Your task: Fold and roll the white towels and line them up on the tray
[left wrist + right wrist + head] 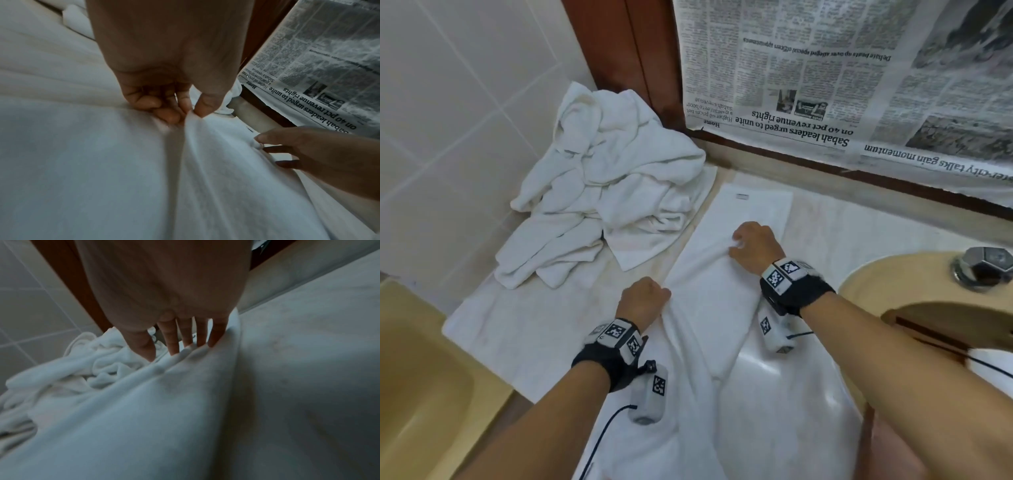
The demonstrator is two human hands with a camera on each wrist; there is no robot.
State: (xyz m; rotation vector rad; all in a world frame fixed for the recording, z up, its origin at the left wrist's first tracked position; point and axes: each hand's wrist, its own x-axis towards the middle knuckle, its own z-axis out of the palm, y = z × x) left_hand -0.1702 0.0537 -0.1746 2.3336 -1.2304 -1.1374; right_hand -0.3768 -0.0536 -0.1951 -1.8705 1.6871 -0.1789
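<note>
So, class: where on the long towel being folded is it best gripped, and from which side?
Grip the long towel along its raised left edge, coming from above. The left hand and right hand pinch that edge apart from each other, which probably keeps the floppy strip straight.

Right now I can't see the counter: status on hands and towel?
Left hand pinches the towel edge. Right hand grips its far fold. Towel half folded. Crumpled pile waits beside it, apart.

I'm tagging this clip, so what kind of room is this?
Most likely a bathroom: a beige sink with a chrome tap set in a counter, pale wall tiles, and a heap of white towels.
</note>
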